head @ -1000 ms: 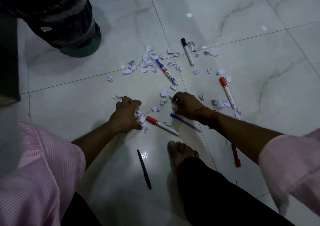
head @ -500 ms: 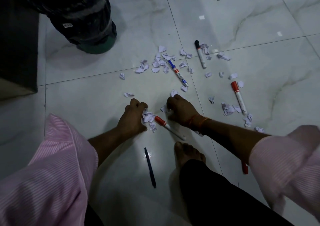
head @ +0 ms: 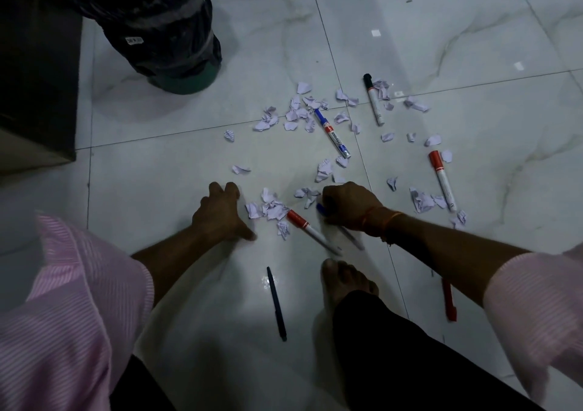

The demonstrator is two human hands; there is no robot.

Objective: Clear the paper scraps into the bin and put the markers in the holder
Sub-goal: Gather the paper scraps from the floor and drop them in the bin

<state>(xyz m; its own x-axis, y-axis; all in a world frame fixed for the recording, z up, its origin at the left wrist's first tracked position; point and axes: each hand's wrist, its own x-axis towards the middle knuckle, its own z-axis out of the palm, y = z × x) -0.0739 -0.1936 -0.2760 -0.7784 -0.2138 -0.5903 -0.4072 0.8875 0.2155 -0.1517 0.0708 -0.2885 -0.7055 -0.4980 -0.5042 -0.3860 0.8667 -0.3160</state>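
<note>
Paper scraps point(head: 272, 208) between spread left hand point(head: 220, 216) and curled right hand point(head: 348, 200).

Glossy marble-look floor tiles point(head: 441, 32), crumpled paper scraps point(head: 271, 208), striped cloth sleeve point(head: 63, 300).

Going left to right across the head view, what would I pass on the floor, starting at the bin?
bin → dark pen → blue-capped marker → black-capped marker → rightmost red-capped marker

Bin's point(head: 164, 32) top past the upper edge; blue pen point(head: 321, 209) partly beneath the right hand point(head: 347, 200).
</note>
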